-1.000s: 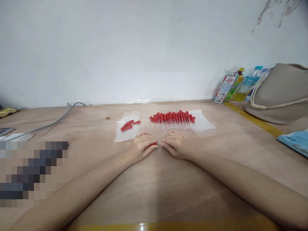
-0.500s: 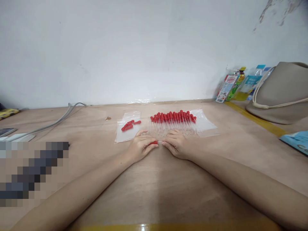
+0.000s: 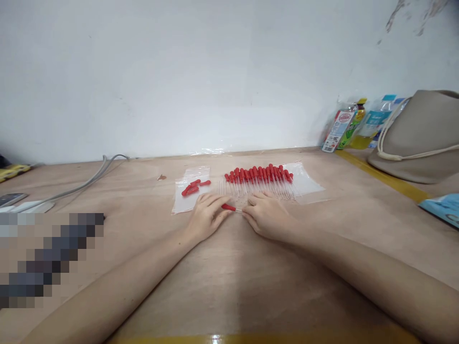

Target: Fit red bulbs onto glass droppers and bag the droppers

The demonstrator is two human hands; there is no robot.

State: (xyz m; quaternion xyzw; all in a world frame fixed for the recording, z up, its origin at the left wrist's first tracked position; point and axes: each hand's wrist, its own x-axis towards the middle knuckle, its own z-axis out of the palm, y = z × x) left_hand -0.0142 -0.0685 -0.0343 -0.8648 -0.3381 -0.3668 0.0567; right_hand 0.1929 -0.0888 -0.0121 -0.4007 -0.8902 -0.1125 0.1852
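Note:
A dropper with a red rubber bulb (image 3: pixel 228 207) and a thin clear tube lies level between my two hands. My right hand (image 3: pixel 267 214) pinches the tube, whose far end is hidden by the fingers. Around the bulb, the thumb and fingers of my left hand (image 3: pixel 208 216) are parted, with most of the bulb showing between them. Just beyond the hands, several finished droppers (image 3: pixel 256 175) lie side by side, red bulbs toward the wall. Bare clear tubes (image 3: pixel 223 188) lie at the left of that row. Several loose red bulbs (image 3: pixel 195 187) rest on a clear plastic bag (image 3: pixel 181 203).
Another plastic bag (image 3: pixel 304 179) lies under the row's right end. At the right stand drink bottles (image 3: pixel 375 122), a carton (image 3: pixel 337 131) and a grey-beige bag (image 3: pixel 419 138), with a blue packet (image 3: pixel 442 210) nearer. A grey cable (image 3: pixel 84 184) and a phone (image 3: pixel 12 198) are at the left.
My left finger and thumb have spread apart from the red bulb, so more of it shows. The right hand keeps its pinch on the tube, almost in the same place.

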